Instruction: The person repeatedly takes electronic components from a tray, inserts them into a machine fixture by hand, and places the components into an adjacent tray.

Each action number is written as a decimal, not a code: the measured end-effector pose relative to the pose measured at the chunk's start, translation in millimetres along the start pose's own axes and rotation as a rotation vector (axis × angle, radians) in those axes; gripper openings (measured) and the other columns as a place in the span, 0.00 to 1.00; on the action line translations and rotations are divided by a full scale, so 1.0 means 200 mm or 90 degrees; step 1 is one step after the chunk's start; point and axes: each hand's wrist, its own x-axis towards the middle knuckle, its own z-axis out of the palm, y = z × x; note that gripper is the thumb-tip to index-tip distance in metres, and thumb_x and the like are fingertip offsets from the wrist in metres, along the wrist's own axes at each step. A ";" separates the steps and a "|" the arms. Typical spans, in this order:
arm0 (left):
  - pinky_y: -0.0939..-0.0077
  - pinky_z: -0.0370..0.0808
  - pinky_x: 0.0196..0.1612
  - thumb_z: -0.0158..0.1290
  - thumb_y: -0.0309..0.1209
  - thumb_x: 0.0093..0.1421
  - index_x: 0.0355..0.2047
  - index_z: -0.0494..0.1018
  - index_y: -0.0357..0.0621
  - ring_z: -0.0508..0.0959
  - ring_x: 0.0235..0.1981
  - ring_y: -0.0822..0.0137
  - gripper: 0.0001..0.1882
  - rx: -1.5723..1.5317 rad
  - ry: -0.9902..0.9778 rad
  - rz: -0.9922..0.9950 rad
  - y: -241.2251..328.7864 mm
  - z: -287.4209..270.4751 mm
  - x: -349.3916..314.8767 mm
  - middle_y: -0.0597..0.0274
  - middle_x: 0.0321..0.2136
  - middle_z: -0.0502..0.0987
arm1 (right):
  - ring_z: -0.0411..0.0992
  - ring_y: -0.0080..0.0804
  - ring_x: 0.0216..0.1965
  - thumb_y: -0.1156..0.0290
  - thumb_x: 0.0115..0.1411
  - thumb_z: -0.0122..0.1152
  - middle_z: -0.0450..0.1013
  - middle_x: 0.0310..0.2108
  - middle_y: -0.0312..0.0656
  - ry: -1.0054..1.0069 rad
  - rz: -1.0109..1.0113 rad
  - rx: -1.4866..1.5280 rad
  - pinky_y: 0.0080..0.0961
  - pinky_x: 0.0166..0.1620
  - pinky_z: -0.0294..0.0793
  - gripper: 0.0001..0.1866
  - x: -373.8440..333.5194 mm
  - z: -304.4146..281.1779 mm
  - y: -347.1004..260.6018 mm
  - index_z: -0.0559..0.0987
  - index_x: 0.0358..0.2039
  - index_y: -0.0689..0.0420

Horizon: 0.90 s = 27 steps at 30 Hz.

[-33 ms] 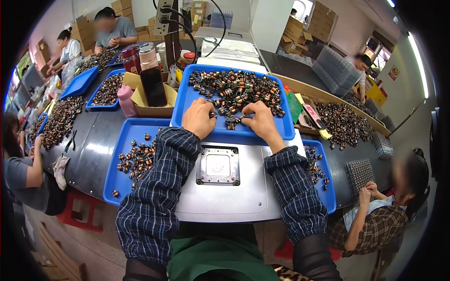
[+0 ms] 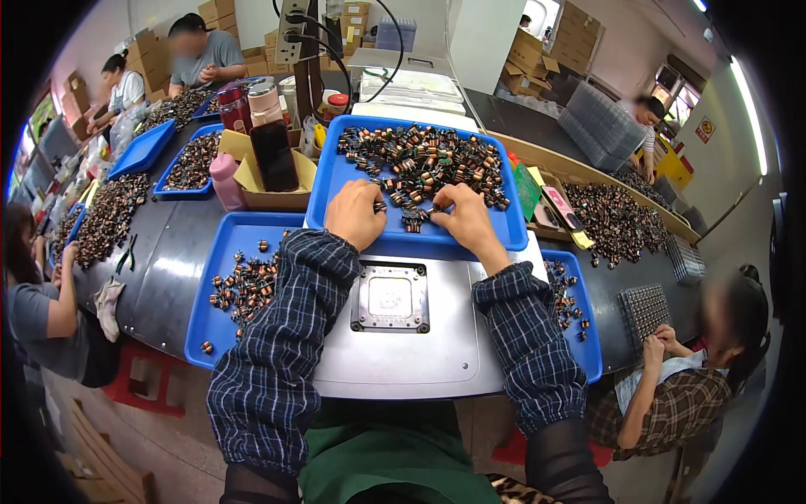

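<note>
A blue tray point(image 2: 329, 178) in front of me holds a heap of small copper-wound coils point(image 2: 432, 160) with black ends. At the tray's near left, my left hand point(image 2: 356, 214) is closed, its thumb and fingers pinching one coil point(image 2: 380, 207). My right hand point(image 2: 467, 216) is closed at the near right, with a coil point(image 2: 435, 210) partly hidden between its thumb and index finger. A few coils point(image 2: 413, 221) lie side by side between the two hands. Below the tray, a square metal fixture point(image 2: 390, 297) is set into a silver machine top point(image 2: 403, 361).
Blue trays with loose coils stand left point(image 2: 201, 311) and right point(image 2: 593, 336) of the machine. A cardboard box point(image 2: 281, 200) with a phone point(image 2: 274, 157) and a pink bottle point(image 2: 225, 178) stand at the back left. Coil piles point(image 2: 617, 220) cover the right bench. Co-workers sit on both sides.
</note>
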 end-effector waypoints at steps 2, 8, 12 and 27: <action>0.68 0.68 0.36 0.53 0.24 0.43 0.29 0.72 0.43 0.70 0.33 0.58 0.10 -0.039 0.020 0.010 0.01 0.01 0.00 0.57 0.27 0.69 | 0.65 0.21 0.20 0.75 0.42 0.63 0.70 0.25 0.36 0.006 0.034 0.151 0.17 0.23 0.64 0.09 0.01 0.00 0.08 0.73 0.25 0.61; 0.76 0.68 0.31 0.51 0.23 0.42 0.29 0.74 0.41 0.71 0.27 0.65 0.11 -0.181 0.144 -0.006 -0.02 -0.04 -0.04 0.59 0.25 0.71 | 0.64 0.15 0.18 0.72 0.50 0.57 0.72 0.23 0.38 -0.017 0.309 0.750 0.12 0.17 0.63 0.09 -0.05 -0.15 -0.06 0.73 0.32 0.62; 0.82 0.68 0.28 0.49 0.22 0.42 0.27 0.75 0.39 0.70 0.26 0.73 0.10 -0.308 0.079 -0.113 0.03 -0.14 -0.08 0.61 0.26 0.72 | 0.65 0.18 0.19 0.71 0.54 0.50 0.69 0.25 0.39 -0.064 0.361 0.892 0.14 0.18 0.65 0.09 -0.10 -0.17 -0.15 0.73 0.35 0.61; 0.70 0.69 0.31 0.49 0.20 0.47 0.30 0.72 0.39 0.71 0.26 0.57 0.08 -0.235 -0.037 0.062 0.10 -0.18 -0.40 0.56 0.27 0.69 | 0.70 0.22 0.24 0.80 0.44 0.54 0.71 0.23 0.39 -0.194 -0.028 0.346 0.20 0.25 0.70 0.12 -0.28 -0.04 -0.36 0.76 0.32 0.63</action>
